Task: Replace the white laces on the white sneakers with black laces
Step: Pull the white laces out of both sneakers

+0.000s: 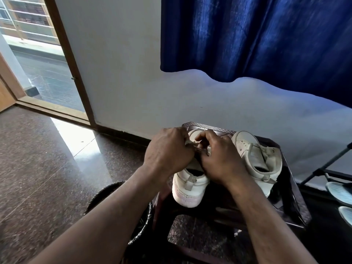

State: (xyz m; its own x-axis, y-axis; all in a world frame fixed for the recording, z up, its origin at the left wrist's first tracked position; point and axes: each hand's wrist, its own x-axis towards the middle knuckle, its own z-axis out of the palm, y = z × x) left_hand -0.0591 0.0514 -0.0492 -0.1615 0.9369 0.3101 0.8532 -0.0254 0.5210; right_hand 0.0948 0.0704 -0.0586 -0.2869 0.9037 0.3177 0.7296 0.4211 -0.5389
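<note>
Two white sneakers stand on a dark plastic stool [297, 204], toes toward the wall. Both my hands are over the lacing of the left sneaker [188, 189]. My left hand [167, 151] pinches a white lace [190, 144] at the eyelets. My right hand [221, 159] has its fingers curled round the lace and tongue area beside it. The hands hide most of this shoe's lacing. The right sneaker [257, 159] stands untouched with its white lace in place. Black laces [285, 187] lie draped over the stool to its right.
A dark woven basket [106, 191] sits on the floor under my left forearm. A shoe rack [323, 172] with light footwear [341, 193] is at the right. A blue curtain [257, 35] hangs above. An open doorway [43, 73] is at the left, polished stone floor before it.
</note>
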